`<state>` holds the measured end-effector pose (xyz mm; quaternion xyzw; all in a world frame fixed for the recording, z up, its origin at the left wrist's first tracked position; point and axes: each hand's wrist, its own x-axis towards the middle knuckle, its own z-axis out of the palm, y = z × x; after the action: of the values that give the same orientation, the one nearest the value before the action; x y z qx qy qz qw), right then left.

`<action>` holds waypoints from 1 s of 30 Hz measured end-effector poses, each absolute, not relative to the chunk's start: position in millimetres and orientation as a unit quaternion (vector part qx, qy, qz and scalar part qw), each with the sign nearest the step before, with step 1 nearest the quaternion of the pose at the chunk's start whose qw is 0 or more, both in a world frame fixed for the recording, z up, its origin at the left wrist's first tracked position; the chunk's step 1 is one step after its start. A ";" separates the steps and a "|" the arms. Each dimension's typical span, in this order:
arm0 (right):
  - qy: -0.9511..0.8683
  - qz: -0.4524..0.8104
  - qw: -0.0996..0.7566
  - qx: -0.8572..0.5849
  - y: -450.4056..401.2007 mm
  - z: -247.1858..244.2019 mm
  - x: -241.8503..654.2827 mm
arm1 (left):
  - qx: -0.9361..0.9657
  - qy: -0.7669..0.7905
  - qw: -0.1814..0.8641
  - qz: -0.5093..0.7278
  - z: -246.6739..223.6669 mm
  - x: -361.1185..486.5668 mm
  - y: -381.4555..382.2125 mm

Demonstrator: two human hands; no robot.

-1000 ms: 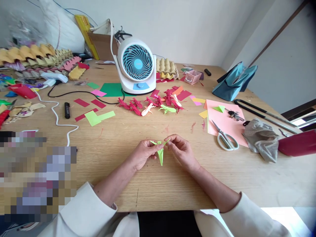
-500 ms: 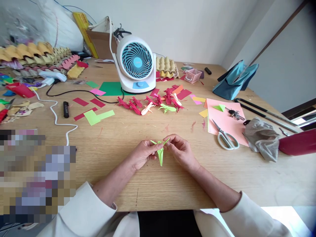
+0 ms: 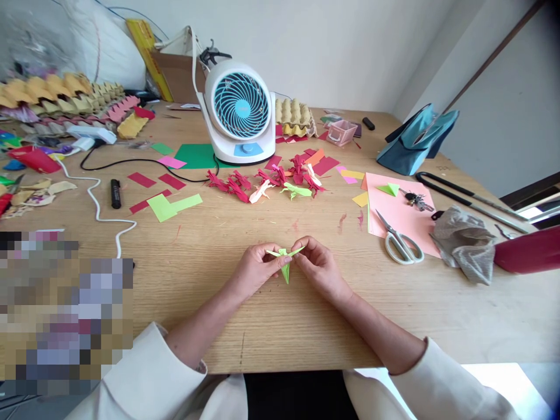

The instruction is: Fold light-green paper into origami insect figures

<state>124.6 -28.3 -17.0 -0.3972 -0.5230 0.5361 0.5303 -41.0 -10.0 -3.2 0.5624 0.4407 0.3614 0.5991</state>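
A light green folded paper figure (image 3: 286, 272) with two thin arms and a pointed lower end is held above the table's near half. My left hand (image 3: 259, 265) pinches its middle, thumb on top. On the other side, my right hand (image 3: 318, 265) pinches the tip of its right arm between thumb and finger. Beyond my hands lies a row of folded red paper figures (image 3: 238, 185), along with a cream one (image 3: 261, 191) and another light green one (image 3: 296, 190).
A white fan (image 3: 240, 111) stands behind the paper figures. Scissors (image 3: 400, 242) rest partly on pink paper (image 3: 405, 216) at the right, near a grey cloth (image 3: 464, 242). Green paper strips (image 3: 170, 207) and a black marker (image 3: 115, 193) lie at the left.
The green figure has tilted, so its pointed lower end looks shorter and its arms lie flatter. My fingers have shifted slightly around it.
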 end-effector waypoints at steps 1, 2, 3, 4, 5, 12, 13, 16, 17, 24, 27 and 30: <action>-0.529 0.530 0.529 -0.399 -28.7 -17.2 124.5 | 0.588 0.440 0.575 0.360 -3.8 -41.2 -9.8; -0.537 0.522 0.528 -0.401 -29.1 -17.2 124.5 | 0.609 0.441 0.553 0.358 -4.2 -41.4 -9.7; -0.545 0.514 0.525 -0.403 -29.4 -17.1 124.6 | 0.626 0.441 0.534 0.358 -4.2 -41.6 -9.5; -0.556 0.505 0.520 -0.407 -29.7 -16.8 124.8 | 0.641 0.442 0.515 0.359 -3.9 -41.8 -9.4; -0.567 0.492 0.515 -0.413 -30.0 -16.4 125.2 | 0.652 0.444 0.494 0.364 -3.2 -42.1 -9.4; -0.670 0.349 0.501 -0.421 -30.8 -10.9 129.5 | 0.675 0.433 0.463 0.378 2.2 -44.3 -9.4; -0.682 0.332 0.501 -0.415 -31.0 -9.5 129.9 | 0.670 0.428 0.478 0.374 2.4 -44.9 -9.0; -0.709 0.294 0.504 -0.396 -31.9 -5.2 130.6 | 0.642 0.417 0.537 0.354 3.0 -47.0 -7.7; -0.714 0.286 0.505 -0.391 -32.1 -4.1 130.9 | 0.632 0.417 0.552 0.349 3.4 -47.7 -7.5; -0.739 0.258 0.502 -0.367 -31.4 -0.6 137.1 | 0.585 0.421 0.594 0.357 4.5 -48.3 -8.9; -0.752 0.243 0.498 -0.356 -31.1 1.4 139.8 | 0.582 0.403 0.606 0.363 2.3 -47.9 -9.3; -0.759 0.245 0.492 -0.350 -32.0 3.5 140.5 | 0.614 0.384 0.580 0.372 1.4 -47.8 -8.7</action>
<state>140.5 -32.0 3.5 -0.3503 -0.7586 0.2446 0.4919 -47.8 -8.7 1.4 0.6143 0.3844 0.3715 0.5803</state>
